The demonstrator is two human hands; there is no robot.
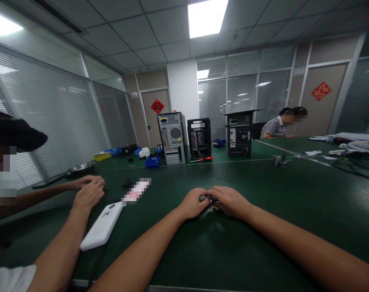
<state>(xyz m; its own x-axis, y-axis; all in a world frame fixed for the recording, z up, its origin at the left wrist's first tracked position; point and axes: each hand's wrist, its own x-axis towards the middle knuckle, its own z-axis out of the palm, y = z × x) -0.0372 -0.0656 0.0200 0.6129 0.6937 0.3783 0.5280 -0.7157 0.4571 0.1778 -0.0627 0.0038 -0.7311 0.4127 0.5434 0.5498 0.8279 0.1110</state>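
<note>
Green tabletop (278, 251) is stretching beneath ceiling lights. Toward its far left corner a bowl (81, 168) is sitting, and a blue tray (152, 162) is resting near the left case (174, 136) (whatever either is holding is too small to tell). That case, showing ports and a grille, is standing with a middle case (199, 134) and a right case (239, 138); a screwdriver (206, 158) is lying before them. Nearer the front edge, the left hand (193, 203) and right hand (230, 199) are gripping a dark part (214, 198) between their fingertips, their fingers hiding most of it. A white device (102, 227) is lying between the left forearm and a co-worker's arm (76, 219).
</note>
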